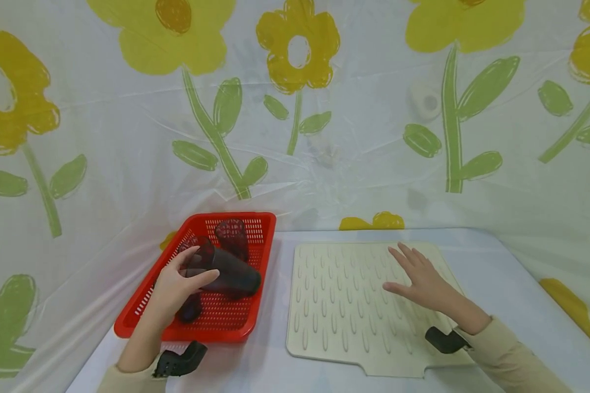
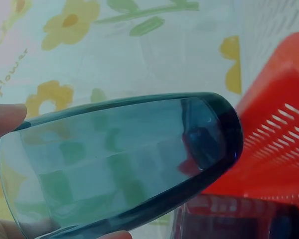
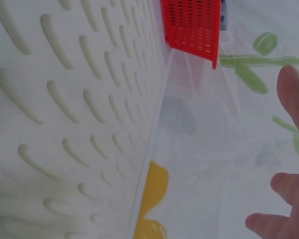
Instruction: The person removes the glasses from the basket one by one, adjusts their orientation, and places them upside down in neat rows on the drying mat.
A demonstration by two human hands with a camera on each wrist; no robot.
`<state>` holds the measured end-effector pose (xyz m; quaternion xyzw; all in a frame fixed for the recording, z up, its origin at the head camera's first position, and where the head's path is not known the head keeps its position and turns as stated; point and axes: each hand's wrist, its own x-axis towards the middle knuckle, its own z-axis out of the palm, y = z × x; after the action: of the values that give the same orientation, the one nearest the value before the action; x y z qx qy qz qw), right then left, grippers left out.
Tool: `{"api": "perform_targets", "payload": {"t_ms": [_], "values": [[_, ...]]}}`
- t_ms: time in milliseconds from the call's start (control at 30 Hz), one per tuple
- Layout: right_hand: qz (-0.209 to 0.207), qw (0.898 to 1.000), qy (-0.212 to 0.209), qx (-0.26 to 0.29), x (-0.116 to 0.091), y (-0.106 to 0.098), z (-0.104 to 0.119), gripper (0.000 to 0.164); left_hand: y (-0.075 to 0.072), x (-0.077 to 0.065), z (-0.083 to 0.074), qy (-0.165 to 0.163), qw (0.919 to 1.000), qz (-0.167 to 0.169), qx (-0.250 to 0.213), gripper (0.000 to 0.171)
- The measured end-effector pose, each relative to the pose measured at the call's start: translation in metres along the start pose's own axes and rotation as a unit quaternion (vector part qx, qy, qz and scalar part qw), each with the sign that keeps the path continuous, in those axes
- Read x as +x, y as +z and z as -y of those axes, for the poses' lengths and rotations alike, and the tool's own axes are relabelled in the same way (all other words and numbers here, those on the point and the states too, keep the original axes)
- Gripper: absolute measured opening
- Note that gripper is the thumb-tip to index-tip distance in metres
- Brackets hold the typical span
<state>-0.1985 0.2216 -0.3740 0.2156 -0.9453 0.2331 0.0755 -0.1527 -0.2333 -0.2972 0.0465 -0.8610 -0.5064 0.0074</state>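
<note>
My left hand (image 1: 173,284) is over the red basket, gripping a dark, see-through drinking glass (image 1: 233,273) near its rim. The glass lies tilted sideways, its thick base pointing right. Close up in the left wrist view, the same bluish glass (image 2: 124,164) has fingertips (image 2: 7,119) on either side of its rim end. Further dark glasses, one at the back (image 1: 232,236) and another partly hidden below my hand (image 1: 190,309), are inside the red basket (image 1: 216,334). Over the cream ridged mat (image 1: 331,327), my right hand (image 1: 423,278) hovers with fingers spread, holding nothing.
A white table (image 1: 270,365) carries both basket and mat, side by side with a narrow gap between them. Behind them hangs a white curtain (image 1: 364,136) printed with yellow flowers. Black wrist mounts (image 1: 181,361) sit on both sleeves.
</note>
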Motion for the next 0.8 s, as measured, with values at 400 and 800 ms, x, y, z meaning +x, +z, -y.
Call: {"api": "perform_targets", "payload": {"t_ms": [400, 800], "values": [[-0.014, 0.999, 0.007, 0.037, 0.007, 0.006, 0.006, 0.082, 0.015, 0.007, -0.015, 0.037, 0.9974, -0.002, -0.062, 0.072], [-0.047, 0.995, -0.009, 0.082, 0.015, 0.020, 0.014, 0.080, 0.032, 0.010, -0.027, 0.048, 0.9932, -0.004, -0.106, 0.069]]}}
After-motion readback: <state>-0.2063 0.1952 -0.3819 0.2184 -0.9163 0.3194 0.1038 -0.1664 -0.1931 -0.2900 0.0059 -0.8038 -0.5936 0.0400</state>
